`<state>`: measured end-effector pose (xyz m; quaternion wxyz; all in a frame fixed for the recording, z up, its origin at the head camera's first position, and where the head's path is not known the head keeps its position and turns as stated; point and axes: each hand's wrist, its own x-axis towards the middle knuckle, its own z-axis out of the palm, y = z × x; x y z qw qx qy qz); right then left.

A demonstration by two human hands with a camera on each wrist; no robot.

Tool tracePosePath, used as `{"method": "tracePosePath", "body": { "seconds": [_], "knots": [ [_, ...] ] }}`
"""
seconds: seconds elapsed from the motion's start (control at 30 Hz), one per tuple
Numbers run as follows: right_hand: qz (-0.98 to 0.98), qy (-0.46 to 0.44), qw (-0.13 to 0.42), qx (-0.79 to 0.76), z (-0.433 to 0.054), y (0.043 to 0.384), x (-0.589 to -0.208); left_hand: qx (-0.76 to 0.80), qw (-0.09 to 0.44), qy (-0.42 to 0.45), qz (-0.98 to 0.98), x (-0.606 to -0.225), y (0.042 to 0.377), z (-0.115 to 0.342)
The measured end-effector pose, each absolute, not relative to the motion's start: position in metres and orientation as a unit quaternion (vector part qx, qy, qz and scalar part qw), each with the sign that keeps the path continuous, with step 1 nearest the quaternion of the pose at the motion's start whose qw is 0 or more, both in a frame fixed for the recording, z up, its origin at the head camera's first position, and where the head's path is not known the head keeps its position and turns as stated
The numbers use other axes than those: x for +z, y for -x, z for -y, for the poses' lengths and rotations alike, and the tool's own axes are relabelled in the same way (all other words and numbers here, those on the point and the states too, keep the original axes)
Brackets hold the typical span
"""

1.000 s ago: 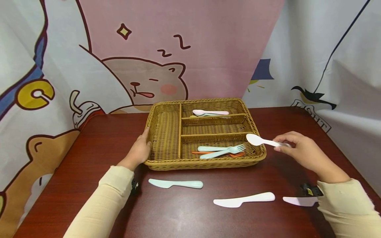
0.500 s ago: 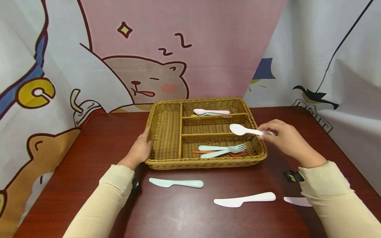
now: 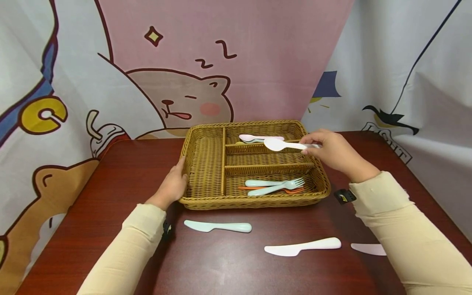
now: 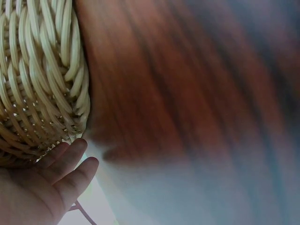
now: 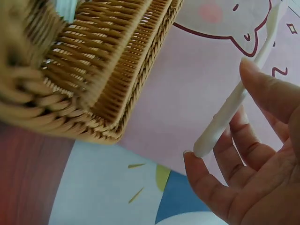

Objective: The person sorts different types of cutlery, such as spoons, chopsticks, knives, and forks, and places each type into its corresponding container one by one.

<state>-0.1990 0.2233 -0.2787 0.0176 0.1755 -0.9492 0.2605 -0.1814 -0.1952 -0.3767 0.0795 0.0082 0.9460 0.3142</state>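
My right hand (image 3: 330, 151) pinches the handle of a white spoon (image 3: 274, 144) and holds it over the wicker basket (image 3: 254, 201), its bowl pointing left above the back divider. In the right wrist view the spoon's handle (image 5: 220, 124) lies between thumb and fingertips. My left hand (image 3: 171, 186) rests against the basket's left side; in the left wrist view its fingers (image 4: 77, 178) are fairly straight and touch the weave. A pink spoon (image 3: 247, 138) lies in the back compartment on other cutlery. In the front compartment are a mint fork (image 3: 274, 188), another mint handle and orange cutlery (image 3: 295, 191).
On the brown table (image 3: 121, 176), in front of the basket, lie a mint knife (image 3: 217, 227), a white knife (image 3: 302, 247) and a pale pink knife (image 3: 368, 248), partly covered by the right sleeve. A printed cloth (image 3: 280, 61) hangs behind the table.
My right hand has carried the white spoon leftward and away from me, from beside the basket's right rim to over its back divider. The left hand stays in place.
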Motion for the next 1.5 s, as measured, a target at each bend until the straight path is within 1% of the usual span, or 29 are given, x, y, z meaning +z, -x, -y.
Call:
{"method": "tracePosePath", "body": {
  "seconds": [0.27, 0.73, 1.5],
  "knots": [
    [0.945, -0.186, 0.003, 0.269, -0.207, 0.215, -0.274, 0.316, 0.073, -0.01, -0.946, -0.377, 0.182, 0.195],
    [0.947, -0.178, -0.023, 0.266, -0.186, 0.245, -0.283, 0.314, 0.081, 0.0, -0.946, -0.374, 0.18, 0.194],
    [0.961, -0.165, -0.017, 0.22, -0.165, 0.279, -0.298, 0.32, 0.071, -0.006, -0.945, -0.378, 0.181, 0.195]
  ]
}}
